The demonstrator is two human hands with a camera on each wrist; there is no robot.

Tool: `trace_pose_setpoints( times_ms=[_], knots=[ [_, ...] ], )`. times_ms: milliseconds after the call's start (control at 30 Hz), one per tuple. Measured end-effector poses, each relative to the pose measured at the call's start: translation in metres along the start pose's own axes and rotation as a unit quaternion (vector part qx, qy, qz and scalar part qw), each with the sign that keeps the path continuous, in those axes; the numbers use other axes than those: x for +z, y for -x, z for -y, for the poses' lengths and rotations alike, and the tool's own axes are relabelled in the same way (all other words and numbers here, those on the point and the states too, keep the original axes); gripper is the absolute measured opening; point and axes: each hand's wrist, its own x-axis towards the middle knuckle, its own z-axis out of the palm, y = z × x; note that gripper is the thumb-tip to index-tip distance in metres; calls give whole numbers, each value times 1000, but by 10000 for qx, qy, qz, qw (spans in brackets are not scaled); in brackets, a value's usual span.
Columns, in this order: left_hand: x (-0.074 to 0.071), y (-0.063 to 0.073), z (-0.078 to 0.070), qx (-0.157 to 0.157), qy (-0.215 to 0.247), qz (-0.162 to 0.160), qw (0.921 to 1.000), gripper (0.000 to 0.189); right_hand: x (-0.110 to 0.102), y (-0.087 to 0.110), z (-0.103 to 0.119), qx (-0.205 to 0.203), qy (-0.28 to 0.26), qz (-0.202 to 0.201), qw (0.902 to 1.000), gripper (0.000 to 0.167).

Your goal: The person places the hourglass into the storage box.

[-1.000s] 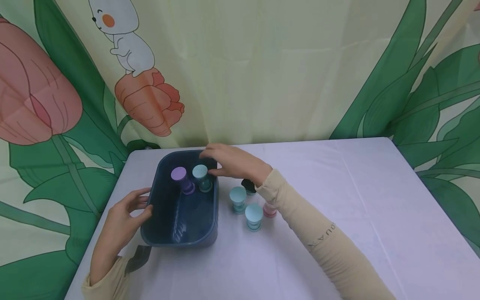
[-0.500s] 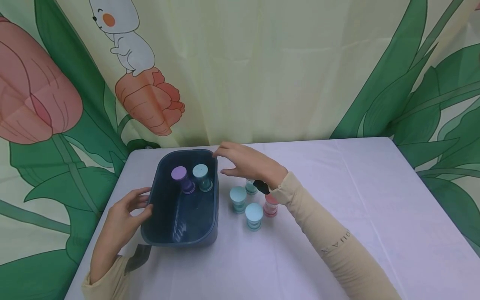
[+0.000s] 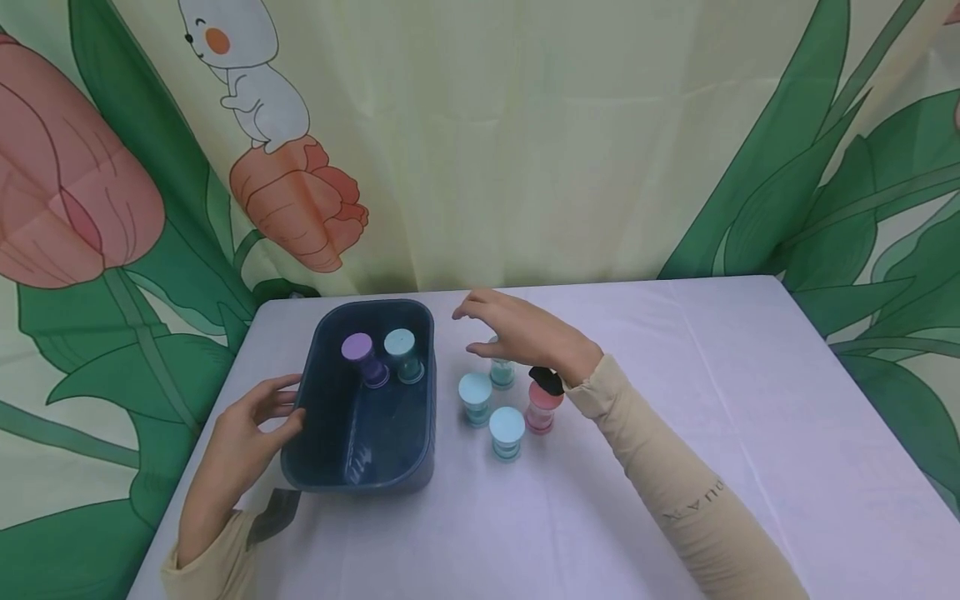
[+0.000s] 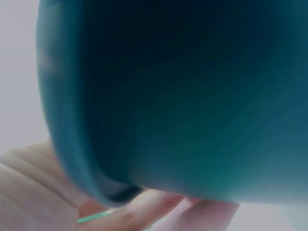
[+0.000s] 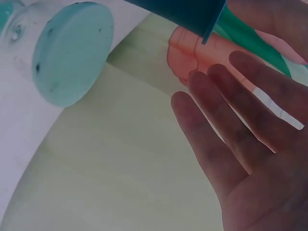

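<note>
A dark blue plastic bin (image 3: 300, 475) stands on the left of the table. My left hand (image 3: 242, 437) holds its left side, thumb at the rim and fingers against the outer wall. Inside stand a purple sand timer (image 3: 358, 347) and a teal sand timer (image 3: 401, 343), both with clear waisted bodies. My right hand (image 3: 531, 332) is raised right of the bin, fingers spread and holding nothing. It partly covers one teal timer (image 3: 502, 374). Two other teal timers, one nearer (image 3: 507, 427) and one beside the bin (image 3: 476, 390), and a pink timer (image 3: 543, 402) stand close by.
A white cloth covers the table (image 3: 675, 467). Behind it hangs a curtain (image 3: 570, 150) printed with a rabbit, a carrot and large leaves. The bin's wall fills most of the left wrist view.
My right hand has moved away from the bin's right rim, rightwards over the timers on the table. The left hand, the bin and the timers have stayed put.
</note>
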Motion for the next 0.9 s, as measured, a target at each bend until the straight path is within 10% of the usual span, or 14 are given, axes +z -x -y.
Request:
trace_pose_setpoints(
  times_ms=[900],
  knots=[
    [-1,1,0,-43,-1,35,10000,52,11,28,-29,515,-623,163,9966,44]
  ],
)
